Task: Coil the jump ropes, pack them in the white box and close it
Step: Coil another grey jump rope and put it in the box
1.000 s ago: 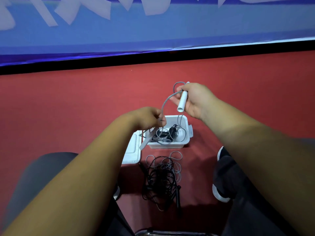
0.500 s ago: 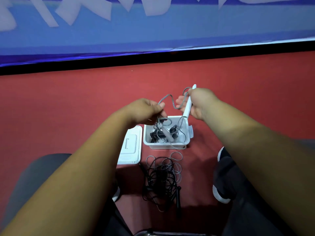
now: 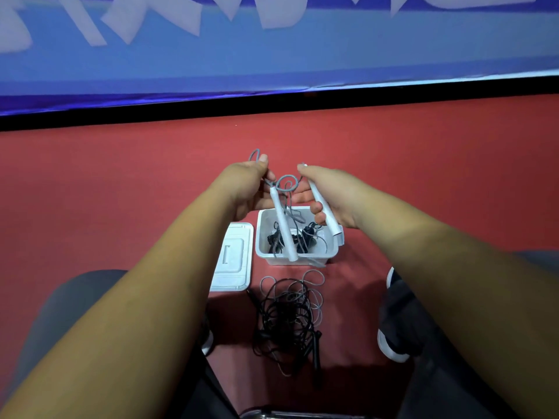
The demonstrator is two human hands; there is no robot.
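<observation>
Over the box [image 3: 302,259], both hands held the grey rope [image 3: 287,180] up off the floor [image 3: 121,192]. Left hand [image 3: 246,189] pinched the cord just above the left handle [image 3: 282,228], which hung loose with its lower end across the box's near rim; a small loop poked out above the thumb. Right hand [image 3: 332,196] was wrapped round the right handle [image 3: 325,211], fingers curled about its middle, handle tilted. Another small loop of cord sat between the hands, and the rest of it dropped into the box, where a black rope [image 3: 305,238] lay bunched. Lid [image 3: 233,258] lay flat on the floor by the box's left side; touching or just apart, could not tell. A tangled pile [image 3: 284,316] of black cord with some grey loops lay on the floor just in front of the box, not yet coiled. Handling, as a guess: the rope was light, the cord soft but springy and likely to pop out of a coil if released. The handles looked like stiff, smooth plastic, prone to swing or slip. The best hold was probably both handles together in one hand while the other fed the cord into loops, then a pinch across the bundle's middle to lower it in. Nothing looked fragile.
</observation>
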